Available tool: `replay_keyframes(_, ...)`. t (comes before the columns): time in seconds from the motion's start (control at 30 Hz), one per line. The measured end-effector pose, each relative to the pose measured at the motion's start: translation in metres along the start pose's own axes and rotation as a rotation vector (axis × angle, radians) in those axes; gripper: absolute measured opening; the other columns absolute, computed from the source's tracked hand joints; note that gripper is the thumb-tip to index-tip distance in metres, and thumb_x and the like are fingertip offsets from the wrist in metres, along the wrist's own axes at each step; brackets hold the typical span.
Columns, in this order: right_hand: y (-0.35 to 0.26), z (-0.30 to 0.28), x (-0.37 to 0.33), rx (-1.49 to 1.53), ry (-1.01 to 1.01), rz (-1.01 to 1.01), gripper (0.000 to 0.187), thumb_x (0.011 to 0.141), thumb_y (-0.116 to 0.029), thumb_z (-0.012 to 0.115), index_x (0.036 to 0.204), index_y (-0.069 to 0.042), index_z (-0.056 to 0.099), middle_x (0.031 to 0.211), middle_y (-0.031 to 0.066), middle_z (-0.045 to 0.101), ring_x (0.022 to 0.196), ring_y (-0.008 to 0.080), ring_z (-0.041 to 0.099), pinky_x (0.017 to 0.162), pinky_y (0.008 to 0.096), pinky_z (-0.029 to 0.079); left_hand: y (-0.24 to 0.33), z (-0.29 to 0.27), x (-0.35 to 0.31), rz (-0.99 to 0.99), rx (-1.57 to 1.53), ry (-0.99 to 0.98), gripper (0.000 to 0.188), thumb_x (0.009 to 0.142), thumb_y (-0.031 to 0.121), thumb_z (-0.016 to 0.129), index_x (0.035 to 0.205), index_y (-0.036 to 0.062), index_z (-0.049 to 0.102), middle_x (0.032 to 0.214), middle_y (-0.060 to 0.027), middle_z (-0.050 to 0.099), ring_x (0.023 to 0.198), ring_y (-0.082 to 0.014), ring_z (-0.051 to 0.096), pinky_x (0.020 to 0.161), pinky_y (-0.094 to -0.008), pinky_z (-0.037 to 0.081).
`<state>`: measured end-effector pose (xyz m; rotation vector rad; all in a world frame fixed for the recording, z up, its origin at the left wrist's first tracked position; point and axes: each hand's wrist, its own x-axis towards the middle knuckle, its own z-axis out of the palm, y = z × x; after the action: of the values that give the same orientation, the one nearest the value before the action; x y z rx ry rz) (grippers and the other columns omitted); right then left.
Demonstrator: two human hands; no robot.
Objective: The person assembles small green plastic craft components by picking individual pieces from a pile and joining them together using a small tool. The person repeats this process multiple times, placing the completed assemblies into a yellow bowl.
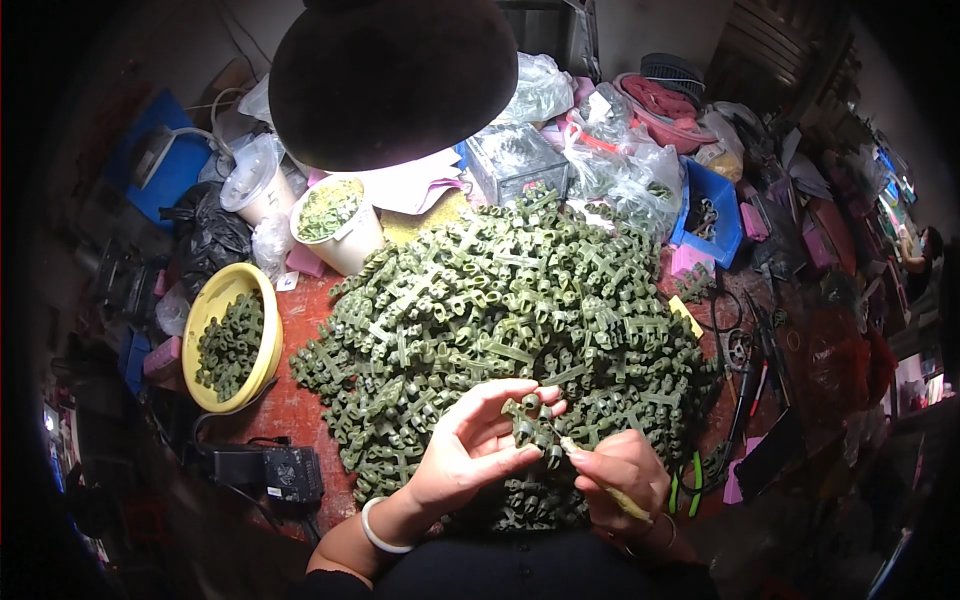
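Observation:
My left hand pinches a small green wax-like piece between thumb and fingers, above a big heap. A white bangle circles that wrist. In my closed right hand is a slim pointed tool with a pale, yellowish handle; its tip reaches the held piece, but I cannot tell whether it touches. Beneath and beyond both hands spreads the heap of green pieces, many of them ring-shaped loops joined along short bars.
Left of the heap, a yellow bowl holds similar pieces. A white bucket with green bits stands behind. A dark lamp head hangs over the far side. At right lie green-handled pliers, cables and a blue bin.

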<state>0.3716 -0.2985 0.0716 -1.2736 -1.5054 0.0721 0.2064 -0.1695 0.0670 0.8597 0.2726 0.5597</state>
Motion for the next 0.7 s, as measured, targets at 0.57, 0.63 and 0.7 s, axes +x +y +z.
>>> replay_keyframes(0.57,-0.001,-0.001,-0.003,0.212,0.02,0.189,0.02,0.09,-0.011,0.07,0.108,-0.001,0.066,0.08,0.0081,0.065,0.066,0.0192,0.062,0.057,0.0293,0.051,0.005,0.004,-0.001,-0.071,-0.041,0.04,0.061,0.081,-0.009,0.07,0.136,0.0007,0.045,0.137,-0.0215,0.052,0.13,-0.0367,0.051,0.111,-0.048,0.041)
replay_keyframes(0.63,0.001,0.003,-0.002,0.08,0.042,0.039,0.021,0.09,-0.012,0.071,0.108,-0.001,0.066,0.08,0.0076,0.065,0.067,0.0187,0.062,0.058,0.0292,0.051,0.005,0.003,-0.001,-0.074,-0.02,0.05,0.06,0.082,-0.006,0.07,0.136,0.0014,0.045,0.137,-0.0219,0.052,0.131,-0.0379,0.05,0.111,-0.0485,0.04)
replay_keyframes(0.7,0.002,0.003,-0.001,0.014,-0.014,0.019,0.022,0.09,-0.013,0.071,0.108,-0.001,0.067,0.078,0.0065,0.065,0.066,0.0183,0.062,0.058,0.0289,0.05,0.006,0.003,0.0,-0.087,-0.068,0.044,0.059,0.083,0.0,0.072,0.136,0.0019,0.045,0.138,-0.0221,0.052,0.131,-0.0381,0.05,0.111,-0.0482,0.041)
